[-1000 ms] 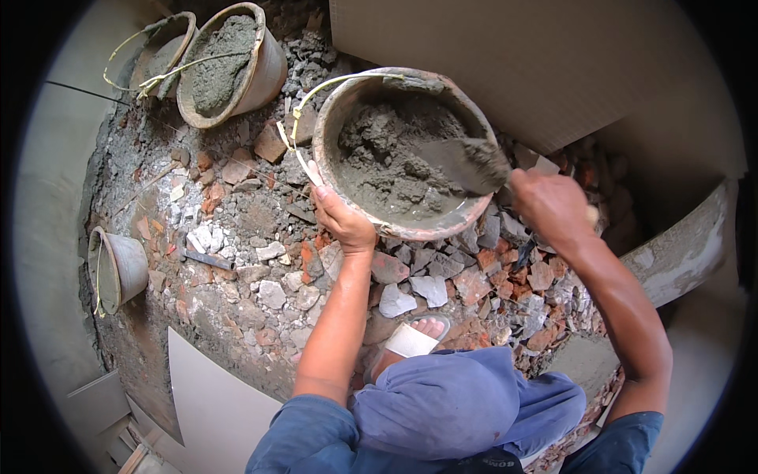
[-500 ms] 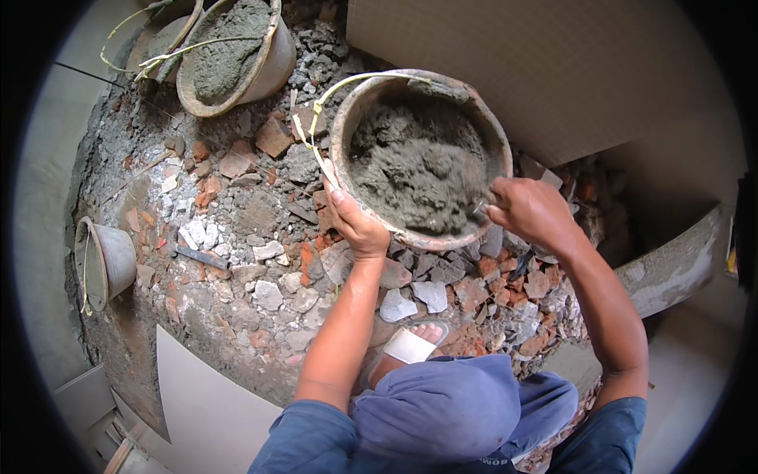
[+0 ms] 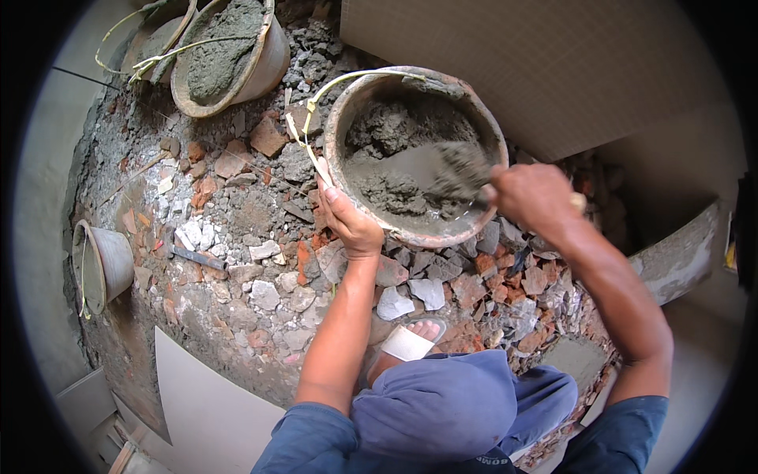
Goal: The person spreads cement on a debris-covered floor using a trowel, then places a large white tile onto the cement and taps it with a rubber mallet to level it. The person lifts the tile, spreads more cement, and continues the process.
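Note:
A round bucket caked with dried cement stands tilted in front of me, with wet grey mortar inside. My left hand grips its lower-left rim, thumb over the edge and next to the pale strap handle. At the right rim, my right hand is closed round the handle of a trowel, whose butt pokes out past the fist. The trowel's mortar-smeared blade reaches into the bucket, and its far part is blurred.
Broken brick and plaster rubble covers the ground round my sandalled foot. More mortar buckets stand at the far left, and a smaller bucket lies tilted nearer. A hammer rests on the rubble. A large panel leans beyond.
My right hand has turned and shifted slightly right, its elbow swinging outward. The trowel blade now shows flatter across the mortar. My left hand keeps its hold on the bucket rim.

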Available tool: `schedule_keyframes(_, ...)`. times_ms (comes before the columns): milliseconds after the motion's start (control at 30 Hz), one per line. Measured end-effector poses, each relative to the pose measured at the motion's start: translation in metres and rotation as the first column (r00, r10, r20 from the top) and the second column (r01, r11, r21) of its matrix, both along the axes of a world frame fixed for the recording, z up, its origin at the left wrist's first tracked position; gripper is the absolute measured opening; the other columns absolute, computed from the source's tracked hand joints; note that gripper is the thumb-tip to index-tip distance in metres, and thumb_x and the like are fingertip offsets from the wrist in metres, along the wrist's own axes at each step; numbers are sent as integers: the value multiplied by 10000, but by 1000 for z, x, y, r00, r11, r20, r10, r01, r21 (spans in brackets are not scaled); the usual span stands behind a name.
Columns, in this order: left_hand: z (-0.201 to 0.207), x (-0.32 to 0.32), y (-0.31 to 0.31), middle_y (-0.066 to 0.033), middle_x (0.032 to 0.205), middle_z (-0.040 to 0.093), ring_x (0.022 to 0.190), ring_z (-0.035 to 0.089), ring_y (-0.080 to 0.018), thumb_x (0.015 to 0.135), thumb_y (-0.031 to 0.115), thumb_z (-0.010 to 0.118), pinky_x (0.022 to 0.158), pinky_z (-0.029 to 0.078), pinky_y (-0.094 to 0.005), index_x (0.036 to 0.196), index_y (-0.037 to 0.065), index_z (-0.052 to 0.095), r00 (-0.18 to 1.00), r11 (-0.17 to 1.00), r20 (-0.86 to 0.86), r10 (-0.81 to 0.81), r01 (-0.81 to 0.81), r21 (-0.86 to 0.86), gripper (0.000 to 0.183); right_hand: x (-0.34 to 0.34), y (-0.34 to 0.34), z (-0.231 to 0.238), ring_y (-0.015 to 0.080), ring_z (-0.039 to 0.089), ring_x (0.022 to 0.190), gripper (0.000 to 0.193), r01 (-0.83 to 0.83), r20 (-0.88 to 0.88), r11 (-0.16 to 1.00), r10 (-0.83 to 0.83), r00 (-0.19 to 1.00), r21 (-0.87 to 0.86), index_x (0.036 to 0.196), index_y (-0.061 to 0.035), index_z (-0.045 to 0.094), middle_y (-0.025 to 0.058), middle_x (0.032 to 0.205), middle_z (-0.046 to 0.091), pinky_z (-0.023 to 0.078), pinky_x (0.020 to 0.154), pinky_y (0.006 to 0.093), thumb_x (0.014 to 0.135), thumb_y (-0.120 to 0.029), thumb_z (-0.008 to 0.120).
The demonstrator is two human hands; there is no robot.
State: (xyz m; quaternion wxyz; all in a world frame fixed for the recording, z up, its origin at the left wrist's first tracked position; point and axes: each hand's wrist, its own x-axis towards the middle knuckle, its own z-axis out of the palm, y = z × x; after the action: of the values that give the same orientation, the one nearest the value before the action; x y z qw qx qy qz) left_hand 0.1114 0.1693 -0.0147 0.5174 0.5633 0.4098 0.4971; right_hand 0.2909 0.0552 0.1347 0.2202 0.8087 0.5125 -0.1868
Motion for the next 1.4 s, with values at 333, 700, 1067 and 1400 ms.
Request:
schedule_keyframes(333, -2, 6, 0, -217, 1477, 345, 1382, 322, -284, 1039, 300, 186, 1150, 231, -373, 1427, -103, 303, 997, 1000, 71, 31, -30, -4, 572, -38, -4, -54, 240, 648, 617, 279, 110, -241, 994, -112, 964, -20, 863, -63, 598, 94, 667, 629, 558, 599, 423, 936, -305, 480)
schedule_keyframes(700, -2, 4, 0, -237, 1465, 358, 1376, 334, -304, 1036, 299, 191, 1144, 241, -379, 1410, -119, 316, 999, 999, 39, 28, -29, 22, 575, -28, -20, -2, 324, 637, 643, 399, 89, -126, 912, -41, 991, 400, 807, -35, 561, 168, 735, 635, 502, 615, 480, 933, -412, 518)
schedule_keyframes(1067, -5, 3, 2, -273, 1405, 425, 1323, 407, -347, 1028, 281, 206, 1116, 300, -402, 1365, -143, 372, 997, 998, 41, 60, -62, 28, 567, 5, -22, 18, 178, 614, 552, 380, -72, 157, 988, 51, 986, 136, 766, -65, 639, 44, 595, 601, 522, 507, 349, 949, -379, 529)
schedule_keyframes(1400, -3, 5, 3, -241, 1455, 363, 1362, 349, -309, 1033, 295, 184, 1141, 260, -397, 1407, -123, 314, 978, 997, 211, -2, 17, -70, 575, -22, -12, -22, 343, 641, 630, 369, 21, -211, 992, 6, 978, 123, 756, -41, 638, 170, 651, 638, 509, 613, 473, 877, -385, 581)
